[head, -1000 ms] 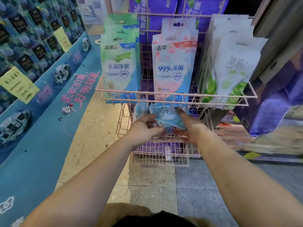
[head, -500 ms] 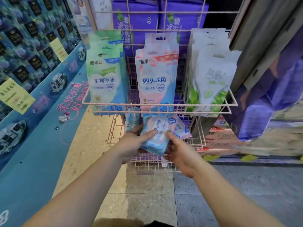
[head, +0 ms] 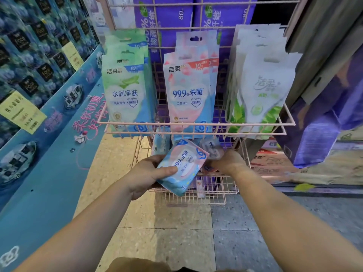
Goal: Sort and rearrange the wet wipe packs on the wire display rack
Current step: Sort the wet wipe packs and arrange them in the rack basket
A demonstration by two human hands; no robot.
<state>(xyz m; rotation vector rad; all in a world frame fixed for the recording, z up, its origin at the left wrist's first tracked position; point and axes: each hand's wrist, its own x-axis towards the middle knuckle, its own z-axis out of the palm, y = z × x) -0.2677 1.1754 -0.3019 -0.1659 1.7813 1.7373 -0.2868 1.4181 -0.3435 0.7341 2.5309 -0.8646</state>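
A: Head view, upper tier of the pink wire rack (head: 196, 125): three rows of tall hanging packs are seen, green aloe packs (head: 125, 91) at left, pink 99.9% packs (head: 189, 89) in the middle, white leaf-print packs (head: 263, 89) at right. Each row is kept to one kind, so that tier is judged sorted already.

B: And the lower basket (head: 190, 199)?

A: Not finished, by the look of it. A small pink-and-blue 99.9% pack (head: 181, 166) is held tilted above the basket, gripped by the left hand (head: 147, 173) w/ thumb on its face and fingers underneath. A second small pack (head: 213, 149), blurred, is gripped by the right hand (head: 225, 160) just beside it, under the upper tier's front rail.

B: Anything else down there?

A: A blue-white pack (head: 161, 144) is seen standing at the back left of the basket. The rest is hidden by the hands and packs; count can't be told.

B: So what's left?

A: Approx. judgement: both small packs are yet to be placed and the lower tier squared up.
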